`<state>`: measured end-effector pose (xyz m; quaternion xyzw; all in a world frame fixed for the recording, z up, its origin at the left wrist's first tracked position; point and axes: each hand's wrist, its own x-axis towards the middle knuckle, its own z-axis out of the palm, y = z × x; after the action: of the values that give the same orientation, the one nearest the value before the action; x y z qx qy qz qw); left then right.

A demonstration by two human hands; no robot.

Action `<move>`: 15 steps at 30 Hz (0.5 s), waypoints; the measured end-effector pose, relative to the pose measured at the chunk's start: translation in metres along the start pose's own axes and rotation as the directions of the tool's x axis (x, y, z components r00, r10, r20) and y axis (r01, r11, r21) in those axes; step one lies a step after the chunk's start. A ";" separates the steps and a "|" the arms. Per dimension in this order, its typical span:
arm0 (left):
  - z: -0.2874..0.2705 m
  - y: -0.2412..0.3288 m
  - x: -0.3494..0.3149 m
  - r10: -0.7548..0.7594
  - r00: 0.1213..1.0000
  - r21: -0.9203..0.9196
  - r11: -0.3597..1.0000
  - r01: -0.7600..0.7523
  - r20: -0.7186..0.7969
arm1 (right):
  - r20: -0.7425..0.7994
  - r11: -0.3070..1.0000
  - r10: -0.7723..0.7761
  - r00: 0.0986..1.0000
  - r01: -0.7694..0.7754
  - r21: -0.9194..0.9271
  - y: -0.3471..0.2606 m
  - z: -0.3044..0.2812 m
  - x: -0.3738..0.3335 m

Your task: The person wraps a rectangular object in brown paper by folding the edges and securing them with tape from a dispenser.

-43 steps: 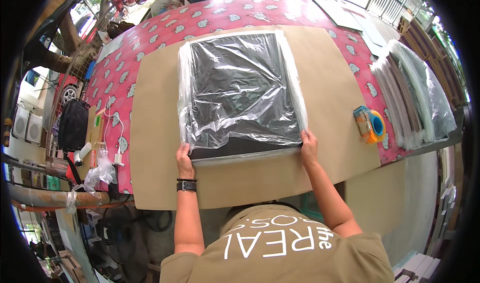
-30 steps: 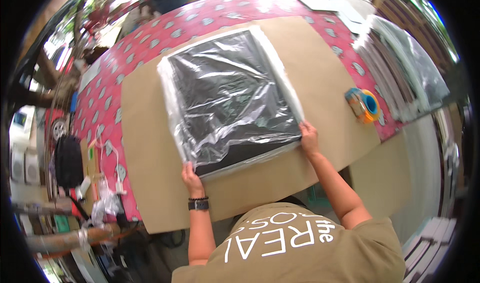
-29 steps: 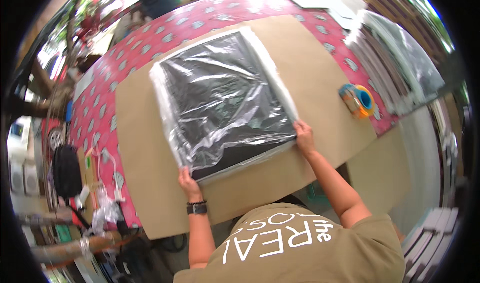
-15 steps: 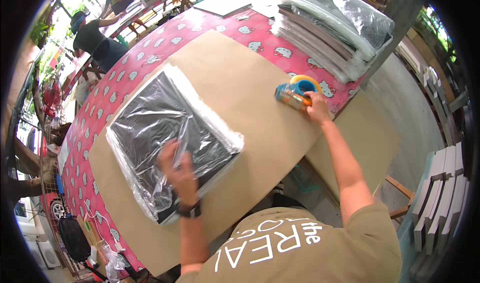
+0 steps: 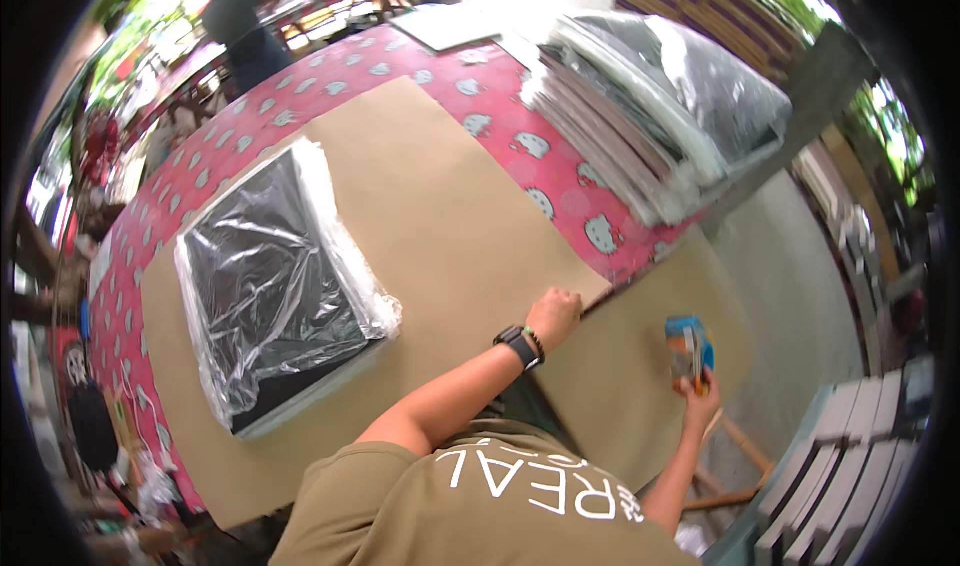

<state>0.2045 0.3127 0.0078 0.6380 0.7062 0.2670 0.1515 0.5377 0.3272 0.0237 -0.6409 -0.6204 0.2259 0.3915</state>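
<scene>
My left hand (image 5: 555, 316), a dark watch and beaded band on its wrist, is closed at the right edge of a large brown paper sheet (image 5: 440, 206). Whether its curled fingers pinch the paper is hidden. Off to the right, my right hand (image 5: 700, 398) grips a blue and orange tape dispenser (image 5: 687, 346) by its lower end, over a second brown sheet (image 5: 620, 366). A flat black rectangular item in clear plastic wrap (image 5: 280, 276) lies on the left part of the large sheet, apart from both hands.
A pink patterned cloth (image 5: 370, 81) covers the table. Plastic-wrapped flat panels (image 5: 640, 126) are stacked at its far right, with a white board (image 5: 445, 28) at the far edge. Grey-white bars (image 5: 830, 486) stand at the lower right. Another person (image 5: 245, 36) stands far left.
My left hand has left the wrapped item and moved right to the paper's edge. My right hand has carried the tape dispenser right and nearer to me. The view has shifted.
</scene>
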 end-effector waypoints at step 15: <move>-0.171 -0.061 -0.066 -0.453 0.810 -0.856 0.504 -0.112 -0.373 | 0.171 0.792 -0.397 0.902 0.242 0.561 -0.162 0.139 0.082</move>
<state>0.0691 0.2140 0.1039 0.2965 0.5576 0.7314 0.2575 0.3403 0.4255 0.0847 -0.3546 -0.6836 0.4050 0.4928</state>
